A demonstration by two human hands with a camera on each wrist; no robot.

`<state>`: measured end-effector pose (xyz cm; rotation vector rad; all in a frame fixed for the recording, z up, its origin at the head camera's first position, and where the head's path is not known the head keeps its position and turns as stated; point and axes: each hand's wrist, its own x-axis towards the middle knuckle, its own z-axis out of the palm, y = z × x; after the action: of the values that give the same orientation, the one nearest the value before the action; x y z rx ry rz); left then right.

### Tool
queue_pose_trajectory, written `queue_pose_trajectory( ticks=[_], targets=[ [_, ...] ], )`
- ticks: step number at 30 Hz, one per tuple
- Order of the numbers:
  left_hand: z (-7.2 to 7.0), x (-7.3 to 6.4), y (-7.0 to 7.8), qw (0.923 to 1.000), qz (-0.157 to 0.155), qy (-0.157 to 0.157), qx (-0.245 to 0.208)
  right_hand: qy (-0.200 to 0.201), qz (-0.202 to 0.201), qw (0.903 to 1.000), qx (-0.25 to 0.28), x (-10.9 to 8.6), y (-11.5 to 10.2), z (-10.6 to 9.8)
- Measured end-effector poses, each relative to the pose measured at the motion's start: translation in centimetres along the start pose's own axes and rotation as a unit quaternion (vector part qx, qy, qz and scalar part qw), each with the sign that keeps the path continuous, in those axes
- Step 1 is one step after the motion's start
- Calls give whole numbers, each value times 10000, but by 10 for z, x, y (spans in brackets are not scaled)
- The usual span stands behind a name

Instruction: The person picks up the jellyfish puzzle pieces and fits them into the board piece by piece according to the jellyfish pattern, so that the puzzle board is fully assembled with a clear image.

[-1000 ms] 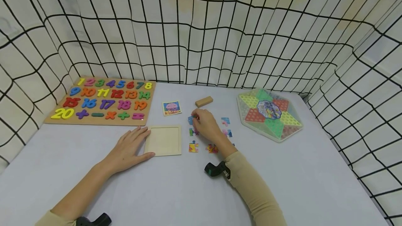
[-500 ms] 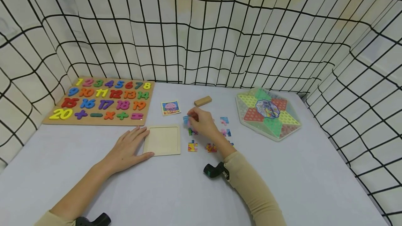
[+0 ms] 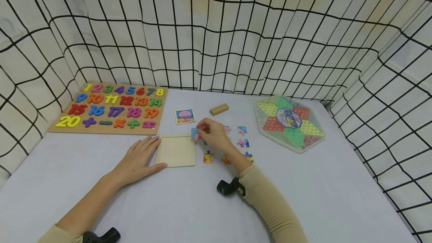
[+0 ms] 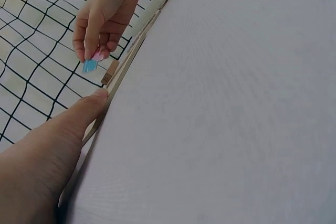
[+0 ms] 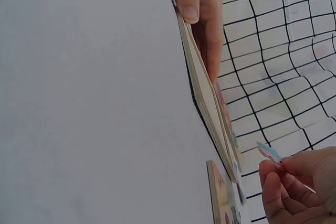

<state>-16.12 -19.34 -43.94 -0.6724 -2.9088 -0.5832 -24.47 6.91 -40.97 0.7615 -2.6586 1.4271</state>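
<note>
My right hand (image 3: 216, 136) pinches a blue and pink jigsaw puzzle piece (image 3: 194, 133) between thumb and fingers, above the upper right corner of a shallow wooden puzzle tray (image 3: 176, 153). The left wrist view shows the same piece (image 4: 90, 66) held off the table. Along the tray's left side rests my left hand (image 3: 140, 162), fingers extended, thumb (image 4: 94, 106) touching the tray's edge. Right of the tray lie several loose pieces, among them a yellow and red one (image 3: 208, 157) and a blue and pink one (image 3: 242, 130). The right hand and forearm hide part of that group.
Behind the tray lie a small jellyfish picture card (image 3: 185, 116) and a wooden block (image 3: 219, 109). A number board (image 3: 111, 130) sits at the left back, a hexagonal star-patterned game board (image 3: 289, 123) at the right. Black wire mesh (image 3: 216, 44) encloses the table.
My right hand has lifted the blue and pink puzzle piece from the left column of pieces and carried it left to the tray's corner. The left hand has stayed in place.
</note>
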Motion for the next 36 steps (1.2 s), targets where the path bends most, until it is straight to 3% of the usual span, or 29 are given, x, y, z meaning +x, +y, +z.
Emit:
queue_pose_trajectory(
  ticks=[16, 36],
  targets=[
    [-1, -1, 0, 10000, 1, 37, 30, -409, 184, 9982, 396, 4, -12, 19],
    [-3, -2, -1, 9998, -111, -130, -30, -610, 477, 9968, 182, 18, -21, 52]
  ],
)
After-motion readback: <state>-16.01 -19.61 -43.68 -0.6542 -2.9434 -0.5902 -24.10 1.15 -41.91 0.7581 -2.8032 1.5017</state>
